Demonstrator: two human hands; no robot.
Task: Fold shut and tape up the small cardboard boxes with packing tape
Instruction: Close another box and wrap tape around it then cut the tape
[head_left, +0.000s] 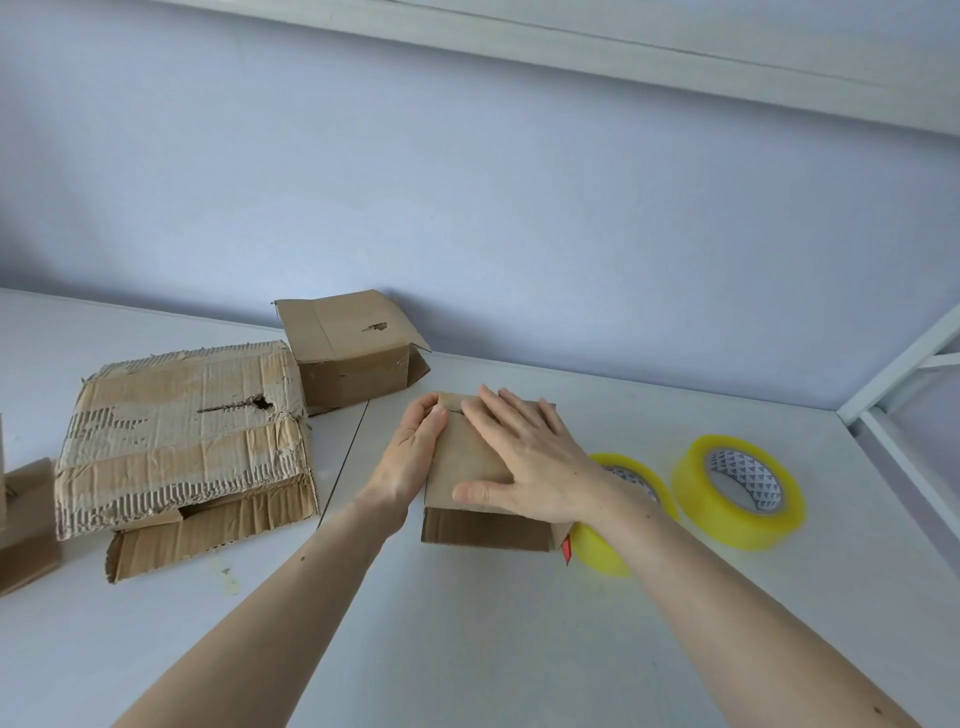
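Note:
A small brown cardboard box (467, 457) stands on the white table (467, 623) in the middle of the view. My right hand (524, 457) lies flat on its top flaps, fingers straight, pressing them down. My left hand (410, 457) rests against the box's left side, with its fingers curled over the top left edge. Two yellow rolls of packing tape lie to the right: one roll (613, 545) is partly hidden behind my right wrist, the other roll (740, 491) lies further right.
A large torn cardboard box (182, 436) lies at the left, with a small box (353, 353) with loose flaps behind it against the blue wall. More cardboard (26, 519) shows at the left edge. A white frame (893, 384) rises at the right.

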